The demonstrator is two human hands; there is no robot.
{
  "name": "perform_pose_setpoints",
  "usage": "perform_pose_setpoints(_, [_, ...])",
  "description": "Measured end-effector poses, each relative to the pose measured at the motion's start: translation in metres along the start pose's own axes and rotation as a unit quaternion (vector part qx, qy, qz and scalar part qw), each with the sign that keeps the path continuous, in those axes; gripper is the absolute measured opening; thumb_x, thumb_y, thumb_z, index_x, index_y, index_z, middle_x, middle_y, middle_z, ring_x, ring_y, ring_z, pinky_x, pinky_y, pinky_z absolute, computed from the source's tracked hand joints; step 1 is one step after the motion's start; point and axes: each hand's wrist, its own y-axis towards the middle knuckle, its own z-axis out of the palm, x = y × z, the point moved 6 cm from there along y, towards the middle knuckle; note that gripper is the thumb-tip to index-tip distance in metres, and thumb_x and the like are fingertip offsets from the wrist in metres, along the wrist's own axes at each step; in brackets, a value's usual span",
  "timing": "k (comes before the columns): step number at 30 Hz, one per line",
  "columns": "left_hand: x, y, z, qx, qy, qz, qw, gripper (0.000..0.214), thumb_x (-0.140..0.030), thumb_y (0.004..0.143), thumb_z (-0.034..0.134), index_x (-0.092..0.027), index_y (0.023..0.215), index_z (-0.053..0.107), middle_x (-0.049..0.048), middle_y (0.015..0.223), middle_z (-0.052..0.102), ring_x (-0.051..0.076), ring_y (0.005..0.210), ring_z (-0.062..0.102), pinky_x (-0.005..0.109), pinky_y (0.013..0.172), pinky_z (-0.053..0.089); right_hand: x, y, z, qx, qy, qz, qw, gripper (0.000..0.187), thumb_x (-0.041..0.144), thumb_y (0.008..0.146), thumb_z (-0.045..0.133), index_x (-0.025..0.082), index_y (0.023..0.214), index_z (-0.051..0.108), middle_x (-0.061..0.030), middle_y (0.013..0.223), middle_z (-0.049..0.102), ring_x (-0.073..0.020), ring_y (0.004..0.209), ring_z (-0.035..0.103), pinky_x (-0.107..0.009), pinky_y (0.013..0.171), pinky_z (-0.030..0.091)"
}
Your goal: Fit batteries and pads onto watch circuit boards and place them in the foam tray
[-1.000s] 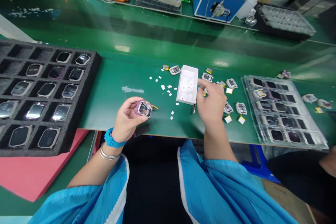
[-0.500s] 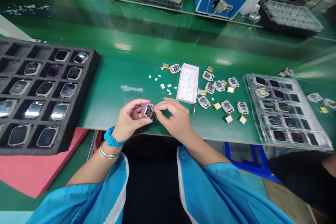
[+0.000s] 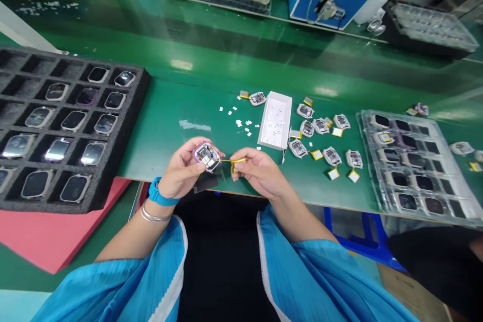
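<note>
The left hand [image 3: 181, 171] pinches one purple watch case [image 3: 206, 156] above the desk [image 3: 181, 110] edge, open side up. The right hand [image 3: 260, 171] pinches its yellow battery [image 3: 237, 162], wire stretched level between them.

Two bare forearms emerge from loose, bright blue finely striped fabric sleeves [image 3: 302, 271] with white zigzag-stitched edges. Just behind the left hand [image 3: 181, 171], the wrist wears a blue plastic strap [image 3: 160, 196], with a thin silver metal bangle [image 3: 153, 216] beside it. The right hand [image 3: 260, 173] is unadorned.
</note>
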Motion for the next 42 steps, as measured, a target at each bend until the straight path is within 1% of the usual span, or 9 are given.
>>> perform_pose_setpoints(4, [0.007,-0.001,0.002,-0.004,-0.032,-0.049,0.998,0.052,-0.035,0.062,0.088,-0.025,0.106,0.062,0.0045,0.093,0.069,0.021,0.083,0.071,0.034,0.073,0.062,0.032,-0.009,0.005,-0.011,-0.066,-0.092,0.994,0.022,0.032,0.073,0.083,0.022,0.09,0.073,0.002,0.078,0.067,-0.008,0.062,0.061,-0.021,0.06,0.058])
perform_pose_setpoints(10, [0.013,-0.005,0.013,0.038,-0.084,-0.097,0.991,0.045,-0.03,0.065,0.087,-0.025,0.104,0.066,0.0025,0.093,0.071,0.015,0.075,0.071,0.022,0.062,0.061,0.054,-0.013,0.026,0.155,-0.142,-0.113,0.971,0.027,0.025,0.075,0.082,0.022,0.101,0.074,-0.0023,0.098,0.066,-0.013,0.079,0.069,-0.027,0.072,0.061])
perform_pose_setpoints(16, [0.021,-0.01,0.018,0.073,-0.096,-0.141,0.983,0.044,-0.026,0.065,0.086,-0.021,0.106,0.069,0.0048,0.089,0.072,0.02,0.079,0.073,0.023,0.061,0.062,0.073,-0.009,0.03,0.07,-0.386,-0.271,0.879,0.012,0.03,0.088,0.07,0.026,0.097,0.075,-0.0024,0.094,0.069,-0.0146,0.087,0.066,-0.03,0.08,0.057])
perform_pose_setpoints(22, [0.024,-0.01,0.021,0.063,-0.08,-0.171,0.98,0.042,-0.024,0.068,0.084,-0.018,0.106,0.067,0.0059,0.087,0.073,0.022,0.08,0.074,0.025,0.063,0.062,0.066,-0.004,0.027,-0.002,-0.432,-0.302,0.85,0.02,0.019,0.086,0.068,0.026,0.105,0.072,0.0001,0.09,0.073,-0.0146,0.082,0.067,-0.031,0.081,0.056])
perform_pose_setpoints(31, [0.025,-0.011,-0.001,-0.123,-0.005,-0.195,0.973,0.021,-0.019,0.067,0.079,-0.012,0.084,0.068,0.0034,0.074,0.073,0.015,0.062,0.069,0.022,0.054,0.057,0.031,0.012,0.018,-0.049,-0.485,-0.261,0.833,0.026,0.023,0.092,0.061,0.019,0.118,0.064,-0.0057,0.103,0.071,-0.0163,0.092,0.066,-0.031,0.083,0.056])
perform_pose_setpoints(33, [0.019,-0.015,-0.01,-0.152,-0.004,-0.182,0.971,0.02,-0.019,0.067,0.078,-0.012,0.082,0.067,0.0034,0.077,0.074,0.015,0.065,0.07,0.023,0.059,0.058,0.019,0.01,0.017,-0.033,-0.508,-0.239,0.827,0.015,0.022,0.092,0.06,0.02,0.105,0.068,-0.0064,0.101,0.07,-0.0188,0.093,0.065,-0.035,0.085,0.055])
perform_pose_setpoints(35, [0.014,-0.019,-0.018,-0.165,-0.003,-0.176,0.971,0.021,-0.019,0.066,0.079,-0.012,0.082,0.067,0.0043,0.077,0.075,0.017,0.071,0.071,0.026,0.065,0.059,0.007,0.005,0.02,0.002,-0.545,-0.224,0.808,0.008,0.017,0.087,0.064,0.021,0.088,0.071,-0.0061,0.098,0.069,-0.0219,0.094,0.063,-0.04,0.088,0.053])
perform_pose_setpoints(39, [0.012,-0.025,-0.024,-0.151,0.007,-0.189,0.97,0.026,-0.021,0.068,0.079,-0.011,0.09,0.069,0.007,0.082,0.076,0.018,0.077,0.071,0.029,0.074,0.059,-0.009,-0.007,0.026,0.017,-0.631,-0.21,0.747,0.006,0.016,0.087,0.065,0.018,0.089,0.071,-0.0092,0.105,0.066,-0.0248,0.101,0.059,-0.043,0.091,0.052])
perform_pose_setpoints(42, [0.013,-0.026,-0.023,-0.138,0.002,-0.196,0.971,0.029,-0.022,0.069,0.08,-0.012,0.094,0.069,0.0069,0.084,0.076,0.016,0.076,0.071,0.029,0.075,0.058,-0.012,-0.007,0.029,0.014,-0.639,-0.202,0.742,0.004,0.018,0.087,0.067,0.019,0.084,0.069,-0.0081,0.104,0.064,-0.024,0.1,0.058,-0.042,0.09,0.052])
